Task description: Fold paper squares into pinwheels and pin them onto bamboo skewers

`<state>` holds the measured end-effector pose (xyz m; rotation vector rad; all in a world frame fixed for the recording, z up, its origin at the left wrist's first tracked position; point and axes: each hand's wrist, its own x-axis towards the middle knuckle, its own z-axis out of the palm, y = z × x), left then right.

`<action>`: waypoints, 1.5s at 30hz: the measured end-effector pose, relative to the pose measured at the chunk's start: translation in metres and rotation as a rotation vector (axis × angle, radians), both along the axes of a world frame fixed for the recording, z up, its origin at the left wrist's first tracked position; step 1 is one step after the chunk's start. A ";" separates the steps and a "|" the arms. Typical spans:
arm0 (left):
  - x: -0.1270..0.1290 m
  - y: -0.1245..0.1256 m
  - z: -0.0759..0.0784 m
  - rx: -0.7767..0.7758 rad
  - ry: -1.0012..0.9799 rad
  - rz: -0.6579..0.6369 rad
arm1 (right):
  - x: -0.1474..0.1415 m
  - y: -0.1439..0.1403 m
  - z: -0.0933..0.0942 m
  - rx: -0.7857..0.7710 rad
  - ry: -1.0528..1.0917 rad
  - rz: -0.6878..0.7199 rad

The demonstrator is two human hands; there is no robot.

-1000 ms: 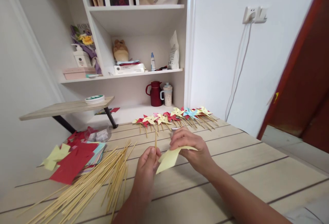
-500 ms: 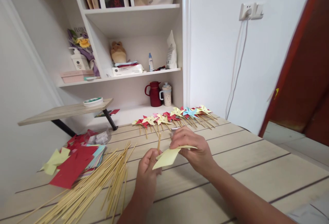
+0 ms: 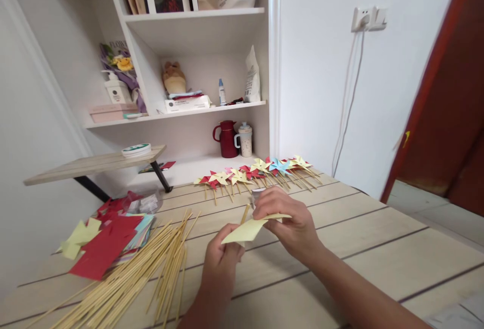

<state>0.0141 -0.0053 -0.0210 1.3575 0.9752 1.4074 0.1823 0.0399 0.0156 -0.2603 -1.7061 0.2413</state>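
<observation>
My left hand (image 3: pixel 221 258) grips a thin bamboo stick (image 3: pixel 245 213) whose tip pokes up past a pale yellow paper piece (image 3: pixel 245 229). My right hand (image 3: pixel 289 220) pinches that yellow paper at its right end, just above the wooden table (image 3: pixel 359 238). The two hands are close together near the table's middle. A row of finished paper pinwheels (image 3: pixel 257 170) in red, yellow, blue and pink lies behind them on sticks.
A heap of loose bamboo sticks (image 3: pixel 139 268) lies at the left front. Red, yellow and blue paper sheets (image 3: pixel 106 241) sit further left. White shelves (image 3: pixel 196 107) behind hold a red jug (image 3: pixel 227 139), a cup, bottles and boxes. A low side table (image 3: pixel 94 163) stands at left.
The stick in my left hand has tilted to the right, its tip now close to my right hand's fingers. The yellow paper has risen slightly and lies flatter.
</observation>
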 end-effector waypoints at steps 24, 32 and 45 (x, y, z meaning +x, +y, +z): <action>0.007 -0.006 0.001 0.047 -0.055 0.036 | 0.002 -0.003 0.005 0.080 -0.017 -0.066; 0.007 -0.008 0.003 0.081 0.010 0.082 | 0.002 -0.003 0.003 0.079 -0.024 -0.067; -0.020 -0.001 0.003 0.704 0.557 0.367 | 0.001 -0.009 0.006 0.083 -0.019 -0.053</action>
